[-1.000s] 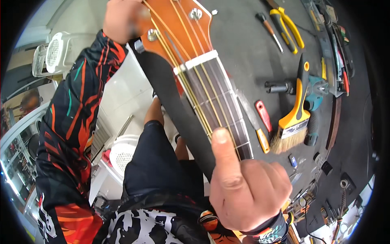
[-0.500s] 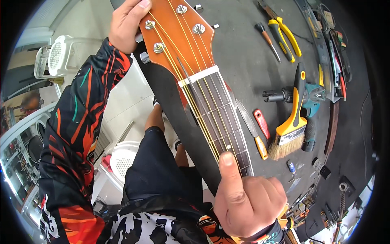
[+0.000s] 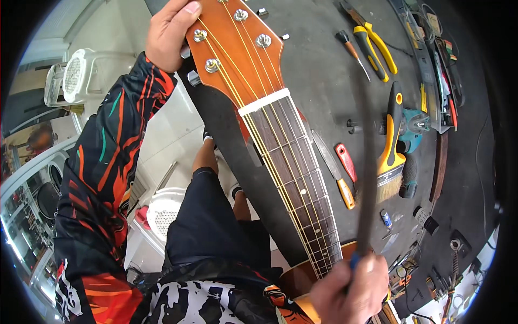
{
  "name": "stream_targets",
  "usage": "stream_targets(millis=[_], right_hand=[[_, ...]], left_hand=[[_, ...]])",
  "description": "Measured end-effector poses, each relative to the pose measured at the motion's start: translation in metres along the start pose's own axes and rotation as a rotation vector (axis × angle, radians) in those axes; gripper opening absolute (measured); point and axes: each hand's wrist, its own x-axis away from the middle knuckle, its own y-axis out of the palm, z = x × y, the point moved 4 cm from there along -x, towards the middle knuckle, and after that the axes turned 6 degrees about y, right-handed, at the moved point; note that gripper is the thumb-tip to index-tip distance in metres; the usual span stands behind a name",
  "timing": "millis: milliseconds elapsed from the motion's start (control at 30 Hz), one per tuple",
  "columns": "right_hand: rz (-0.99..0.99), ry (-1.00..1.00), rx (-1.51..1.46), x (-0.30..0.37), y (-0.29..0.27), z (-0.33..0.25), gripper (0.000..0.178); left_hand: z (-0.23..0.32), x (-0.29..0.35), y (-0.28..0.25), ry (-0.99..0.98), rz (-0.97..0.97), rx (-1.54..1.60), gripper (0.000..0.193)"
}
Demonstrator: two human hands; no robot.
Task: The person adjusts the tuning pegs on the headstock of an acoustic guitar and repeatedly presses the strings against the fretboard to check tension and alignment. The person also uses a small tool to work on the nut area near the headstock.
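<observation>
An acoustic guitar lies with its orange-brown headstock [image 3: 245, 59] at the top and its dark fretboard [image 3: 294, 167] running down toward the lower middle. My left hand [image 3: 168, 35] is closed round the headstock's left edge, the thumb on its face. The strings cross the white nut [image 3: 264, 101]. In my right hand [image 3: 350, 289], blurred by motion, is a long, thin, dark file [image 3: 368, 178] with a bit of blue near the grip. It stands up over the bench, apart from the nut. My fist is over the lower neck, near the guitar body [image 3: 302, 272].
On the dark bench right of the neck lie an orange-handled knife [image 3: 334, 170], a red-handled tool [image 3: 346, 161], a broad paintbrush [image 3: 391, 162], a screwdriver [image 3: 353, 54], yellow-black pliers [image 3: 377, 51] and a teal power tool [image 3: 413, 129]. White plastic stools [image 3: 81, 73] stand on the floor at left.
The file has come away from the nut and swung up to the right, over the bench. My right hand has moved down and right. My left hand keeps its hold on the headstock.
</observation>
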Motion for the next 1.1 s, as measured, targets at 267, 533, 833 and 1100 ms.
stream_targets(millis=[267, 533, 833, 1100], right_hand=[[-0.28, 0.867, -0.444, 0.065, 0.032, 0.112, 0.024], [-0.521, 0.946, -0.293, 0.055, 0.058, 0.126, 0.012], [-0.32, 0.887, -0.119, 0.051, 0.024, 0.091, 0.025], [-0.161, 0.944, -0.072, 0.062, 0.012, 0.029, 0.023]], left_hand=[[0.012, 0.005, -0.008, 0.061, 0.021, -0.115, 0.043], [0.018, 0.058, -0.03, 0.303, 0.307, -0.335, 0.062], [-0.119, 0.54, -0.122, -0.871, -0.948, -0.852, 0.092], [-0.213, 0.632, -0.145, -1.63, -0.412, -0.449, 0.057]])
